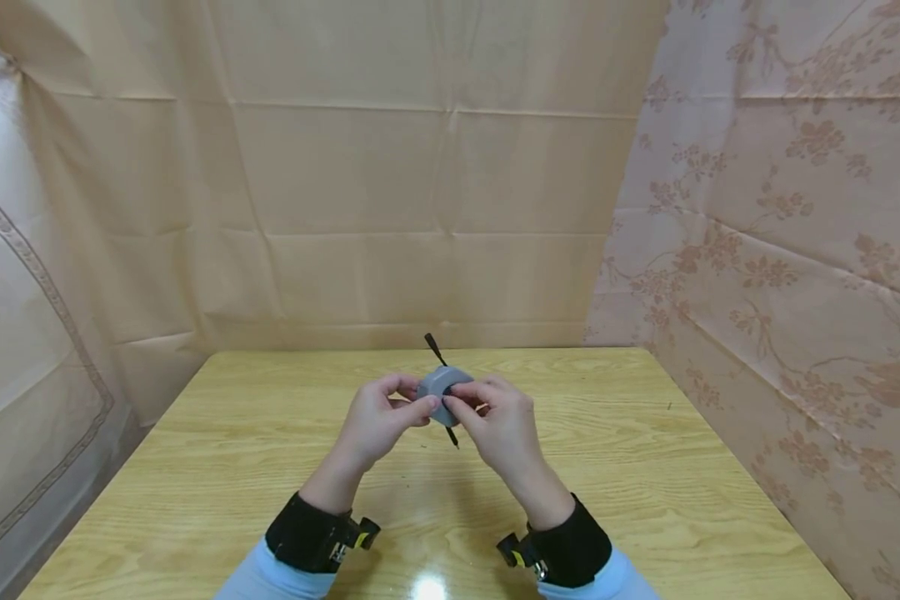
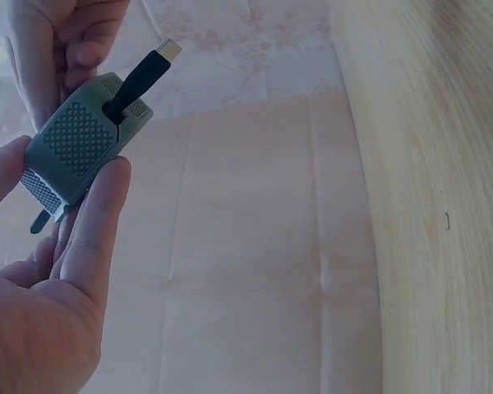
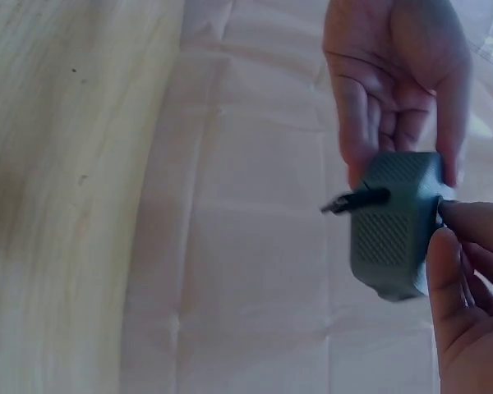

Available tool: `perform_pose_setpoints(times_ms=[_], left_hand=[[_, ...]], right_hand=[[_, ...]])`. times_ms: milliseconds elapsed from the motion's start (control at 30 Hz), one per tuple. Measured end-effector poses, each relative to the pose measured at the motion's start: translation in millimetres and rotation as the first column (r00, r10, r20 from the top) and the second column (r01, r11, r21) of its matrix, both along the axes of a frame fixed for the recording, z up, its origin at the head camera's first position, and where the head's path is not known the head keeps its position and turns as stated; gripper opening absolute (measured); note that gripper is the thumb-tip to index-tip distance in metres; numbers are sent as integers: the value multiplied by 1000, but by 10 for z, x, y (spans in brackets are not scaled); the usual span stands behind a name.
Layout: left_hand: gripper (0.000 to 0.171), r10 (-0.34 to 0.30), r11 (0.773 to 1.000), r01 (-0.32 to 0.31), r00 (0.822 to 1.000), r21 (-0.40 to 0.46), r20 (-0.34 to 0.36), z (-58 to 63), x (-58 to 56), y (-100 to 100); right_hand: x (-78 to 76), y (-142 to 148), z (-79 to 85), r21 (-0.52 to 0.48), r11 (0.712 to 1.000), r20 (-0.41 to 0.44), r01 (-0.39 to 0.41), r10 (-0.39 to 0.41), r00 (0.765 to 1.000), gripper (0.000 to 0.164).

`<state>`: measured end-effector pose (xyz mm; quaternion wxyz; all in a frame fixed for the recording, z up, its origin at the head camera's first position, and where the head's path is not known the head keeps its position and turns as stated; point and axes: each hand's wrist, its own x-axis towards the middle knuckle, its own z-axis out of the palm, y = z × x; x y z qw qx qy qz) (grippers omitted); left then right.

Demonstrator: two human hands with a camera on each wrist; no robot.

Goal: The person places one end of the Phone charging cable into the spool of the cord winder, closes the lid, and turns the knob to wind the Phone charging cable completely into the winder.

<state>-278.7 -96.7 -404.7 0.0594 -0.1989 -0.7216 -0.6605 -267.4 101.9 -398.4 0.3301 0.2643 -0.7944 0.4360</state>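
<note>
A grey cable winder with a knurled pattern on its sides is held up over the table between both hands. My left hand grips it from the left, thumb on one side and fingers on the other. With thumb and index finger, my right hand pinches the black cable at the dark opening in its near face; the fingertips mostly hide that spot. A black plug with a metal USB-C tip sticks out through a slot at one end. The other black cable end pokes out on the opposite side.
The wooden table lies under both hands. A beige cloth hangs behind its far edge, and a floral cloth hangs on the right. Both wrists wear black bands with small cameras.
</note>
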Motion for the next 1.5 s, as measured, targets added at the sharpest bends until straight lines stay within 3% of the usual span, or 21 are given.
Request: perform_pose_setpoints(times_ms=[167, 400, 600, 767, 1067, 1300, 1500], left_hand=[[32, 19, 1000, -19, 1000, -4, 16, 15, -33, -70], [36, 1, 1000, -2, 999, 26, 53, -4, -85, -130], [33, -32, 998, 28, 996, 50, 87, -20, -110, -153], [32, -77, 996, 73, 993, 50, 90, -52, -128, -157], [33, -167, 986, 165, 981, 30, 100, -80, -139, -149], [33, -160, 986, 162, 983, -25, 90, -79, -126, -130], [33, -152, 985, 157, 986, -67, 71, -62, -104, -127]], right_hand=[[16, 108, 102, 52, 999, -130, -16, 22, 991, 12], [65, 259, 240, 156, 987, -264, 29, 13, 965, 20], [95, 331, 312, 242, 970, -299, 6, 69, 952, 23], [83, 351, 328, 355, 934, -342, 33, 97, 935, 25], [0, 289, 192, 489, 872, -315, -6, 183, 931, 24], [-61, 204, 45, 537, 841, -315, 68, 124, 941, 23], [-74, 184, 1, 510, 834, -397, 212, 10, 918, 23]])
